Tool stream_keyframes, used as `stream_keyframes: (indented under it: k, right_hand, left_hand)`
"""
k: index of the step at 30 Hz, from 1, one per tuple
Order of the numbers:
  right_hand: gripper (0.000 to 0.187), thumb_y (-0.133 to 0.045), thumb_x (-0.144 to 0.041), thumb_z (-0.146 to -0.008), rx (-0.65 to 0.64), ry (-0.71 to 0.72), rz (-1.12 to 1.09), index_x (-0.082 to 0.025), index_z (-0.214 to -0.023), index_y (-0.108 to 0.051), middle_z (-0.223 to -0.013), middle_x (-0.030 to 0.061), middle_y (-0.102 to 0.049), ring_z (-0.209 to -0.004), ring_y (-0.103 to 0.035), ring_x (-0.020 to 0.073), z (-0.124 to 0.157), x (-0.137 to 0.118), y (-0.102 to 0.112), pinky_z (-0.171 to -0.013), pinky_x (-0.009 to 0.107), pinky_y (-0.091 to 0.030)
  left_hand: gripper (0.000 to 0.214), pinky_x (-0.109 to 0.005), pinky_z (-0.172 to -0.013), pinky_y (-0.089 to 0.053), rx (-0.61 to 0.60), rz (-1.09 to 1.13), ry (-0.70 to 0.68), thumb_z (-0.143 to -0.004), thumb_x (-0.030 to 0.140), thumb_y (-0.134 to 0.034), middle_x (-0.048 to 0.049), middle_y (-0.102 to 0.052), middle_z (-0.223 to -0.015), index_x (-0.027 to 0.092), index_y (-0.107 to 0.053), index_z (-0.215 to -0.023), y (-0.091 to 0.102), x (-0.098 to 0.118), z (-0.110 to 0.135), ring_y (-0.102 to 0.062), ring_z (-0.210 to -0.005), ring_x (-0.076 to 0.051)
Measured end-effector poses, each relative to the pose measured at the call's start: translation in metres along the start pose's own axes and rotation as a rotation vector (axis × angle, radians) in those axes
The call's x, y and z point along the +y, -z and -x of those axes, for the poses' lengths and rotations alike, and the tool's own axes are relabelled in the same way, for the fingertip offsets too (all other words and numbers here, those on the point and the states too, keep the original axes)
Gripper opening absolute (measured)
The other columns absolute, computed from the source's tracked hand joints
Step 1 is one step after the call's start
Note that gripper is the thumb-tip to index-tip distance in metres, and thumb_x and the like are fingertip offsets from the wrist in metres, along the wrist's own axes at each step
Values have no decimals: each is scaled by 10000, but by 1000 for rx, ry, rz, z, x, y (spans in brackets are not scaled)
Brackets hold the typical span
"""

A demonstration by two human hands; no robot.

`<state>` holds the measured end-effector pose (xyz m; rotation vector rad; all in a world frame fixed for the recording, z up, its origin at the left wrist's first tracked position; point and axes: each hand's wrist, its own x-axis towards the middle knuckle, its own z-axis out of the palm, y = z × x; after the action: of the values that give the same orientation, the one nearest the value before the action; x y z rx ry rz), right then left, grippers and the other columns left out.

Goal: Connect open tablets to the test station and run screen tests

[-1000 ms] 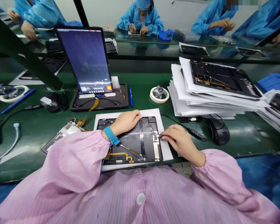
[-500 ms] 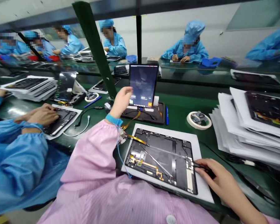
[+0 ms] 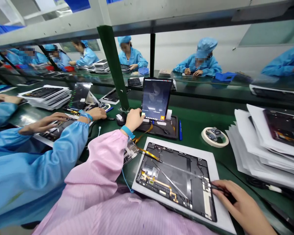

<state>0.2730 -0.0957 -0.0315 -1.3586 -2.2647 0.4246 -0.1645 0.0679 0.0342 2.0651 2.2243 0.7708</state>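
Note:
An opened tablet chassis (image 3: pixel 176 179) lies on a white sheet (image 3: pixel 218 160) in front of me, its black inside and orange flex cables showing. My right hand (image 3: pixel 240 205) is closed on a thin black cable plug (image 3: pixel 217 187) at the chassis's right edge. My left hand (image 3: pixel 134 119), wearing a blue wrist strap, reaches to the lower left corner of an upright lit tablet (image 3: pixel 156 99) that stands on a black fixture tray (image 3: pixel 172 129); its fingers are curled and touch the screen's edge.
A tape roll (image 3: pixel 215 136) and a blue pen (image 3: pixel 180 125) lie past the chassis. A stack of chassis on white sheets (image 3: pixel 267 143) fills the right. A co-worker's blue sleeves and hands (image 3: pixel 44 124) work on another chassis at my left. More people sit across the green bench.
My left hand left the chassis, rose to the upright tablet, then dropped to its lower left corner. My view swung left and up. The right hand stayed on the plug.

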Motion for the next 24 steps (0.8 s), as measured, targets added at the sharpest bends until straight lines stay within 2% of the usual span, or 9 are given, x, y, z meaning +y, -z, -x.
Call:
stream_keyframes:
  k: [2, 5, 8, 10, 14, 20, 24]
  right_hand:
    - [303, -550, -496, -883, 5, 0, 0, -229, -949, -678, -925, 70, -682, -822, -660, 234, 0, 1, 0, -697, 333, -569]
    - [302, -554, -500, -880, 15, 11, 1, -233, -945, -681, -922, 65, -685, -815, -664, 231, -1, 1, 0, -692, 326, -573]
    - [311, -548, -509, -881, 22, 22, 8, -234, -938, -683, -915, 67, -686, -804, -664, 231, -2, -1, 1, -687, 330, -574]
    - [315, -543, -512, -884, 21, 24, 10, -235, -938, -683, -914, 66, -687, -803, -664, 231, -2, -2, 1, -686, 332, -574]
    - [308, -551, -507, -883, 12, 15, 9, -234, -945, -679, -924, 66, -687, -828, -662, 234, -1, 0, 0, -708, 339, -574]
    - [298, -550, -496, -886, 10, -5, -3, -233, -944, -676, -928, 68, -683, -836, -658, 230, -1, -2, 1, -714, 336, -571]
    - [305, -546, -496, -887, 11, -8, -16, -227, -932, -681, -906, 72, -683, -811, -659, 229, -2, -6, 2, -697, 326, -568]
  left_hand:
    - [312, -398, -955, -430, -25, -57, -92, -903, 320, -483, -140, -658, -1069, 129, -596, -1123, 1, 13, 14, -532, -1105, -272]
    - [391, -416, -1026, -383, -16, -91, -162, -922, 294, -432, -160, -547, -1317, 108, -504, -1258, -6, 26, 27, -407, -1282, -279]
    - [451, -451, -1103, -290, 54, -95, -201, -921, 295, -426, -172, -376, -1481, 84, -436, -1320, -17, 30, 24, -230, -1408, -291]
    - [450, -453, -1130, -243, 87, -88, -216, -919, 293, -424, -168, -345, -1501, 81, -440, -1316, -22, 30, 18, -191, -1427, -291]
    - [470, -442, -1120, -251, 82, -87, -207, -911, 292, -433, -173, -378, -1478, 77, -426, -1329, -23, 35, 10, -222, -1416, -295]
    - [504, -431, -1059, -324, 37, -47, -251, -913, 305, -424, -177, -445, -1427, 70, -385, -1357, -13, 58, 23, -335, -1344, -294]
    - [523, -452, -1078, -300, 19, -51, -225, -891, 252, -420, -186, -413, -1453, 44, -369, -1368, -12, 68, 18, -302, -1365, -310]
